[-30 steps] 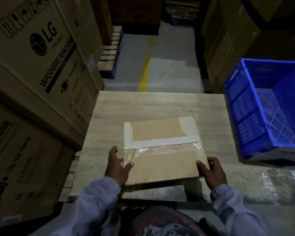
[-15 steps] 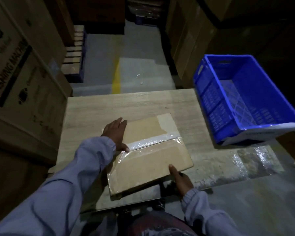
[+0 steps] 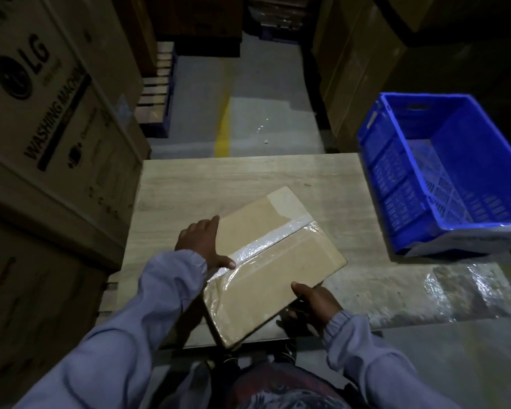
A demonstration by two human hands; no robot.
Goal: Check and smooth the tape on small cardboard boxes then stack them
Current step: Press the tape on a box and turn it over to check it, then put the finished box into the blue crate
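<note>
box (image 3: 275, 261) on table (image 3: 189, 184) | crate (image 3: 443, 178) right | cartons (image 3: 50, 119) left

It's dim in here. Light falls from overhead onto the surface (image 3: 248, 178) and the floor (image 3: 266, 107) and glares off the tape (image 3: 266, 240) and the plastic film (image 3: 455, 290). Corners sink to black, and the cartons (image 3: 56, 113) bow outward and look soft.

Box (image 3: 278, 278): tan cardboard, paler patch at far corner. Tape (image 3: 273, 239): clear, glossy, white glare across mid. Table (image 3: 219, 178): pale beige w/ wood grain. Crate (image 3: 396, 184), right: bright blue, slotted grid walls + base. Cartons (image 3: 42, 113), left: brown w/ black print. Floor (image 3: 272, 93): grey, yellow stripe (image 3: 222, 134). Sleeves (image 3: 165, 290): pale lilac-blue.
</note>
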